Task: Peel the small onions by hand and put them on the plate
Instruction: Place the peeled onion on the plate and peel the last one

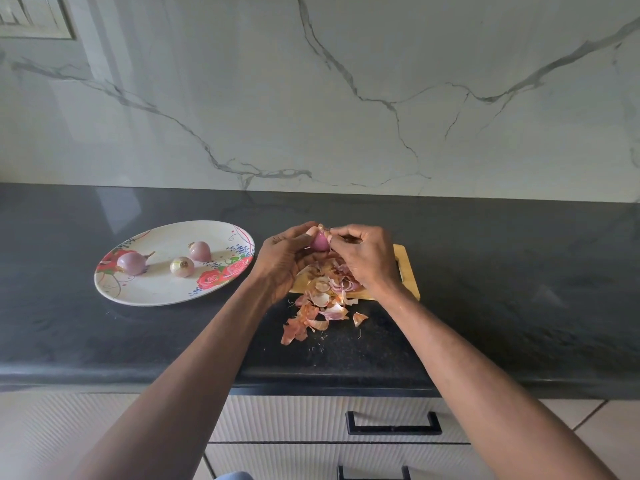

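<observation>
Onions are what I am working through: one small purple onion sits between my two hands, raised above the wooden cutting board. My left hand cups it from the left, the fingers curled round its side with the thumb up near its top. My right hand comes in from the right, and its fingers pinch at the dry tip of the onion, pressed close together there. Under my hands a heap of papery peels covers the near part of the board and spills off its front edge onto the dark bench. Well to the left on the bench lies a floral plate carrying three peeled onions: one at the left, one in the middle and one further back, each apart from the others. Behind the bench rises a marbled wall, and below its front edge I see a drawer handle.
</observation>
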